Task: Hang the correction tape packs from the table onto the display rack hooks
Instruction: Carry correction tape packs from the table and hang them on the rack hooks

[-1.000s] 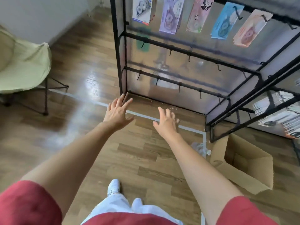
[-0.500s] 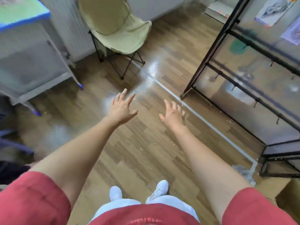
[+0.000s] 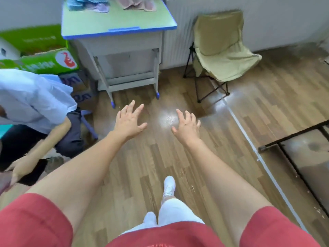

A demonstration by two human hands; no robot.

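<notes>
A small table (image 3: 117,24) with a green top and blue edge stands at the far middle-left. On its far part lie blurred correction tape packs, bluish and purple ones (image 3: 89,4) at the left and pinkish ones (image 3: 138,5) at the right. My left hand (image 3: 130,120) and my right hand (image 3: 186,124) are stretched out over the wooden floor in front of the table, fingers spread, holding nothing. Only the bottom corner of the black display rack (image 3: 293,148) shows at the right edge.
A beige folding chair (image 3: 220,50) stands right of the table by the radiator. Another person in a light blue shirt (image 3: 32,98) crouches at the left, beside green cardboard boxes (image 3: 41,61). A white tape line (image 3: 258,152) runs across the floor.
The view has swung left from the rack to the table. The hung packs have left the view and the table's packs have come in. Both hands stay spread and hold nothing.
</notes>
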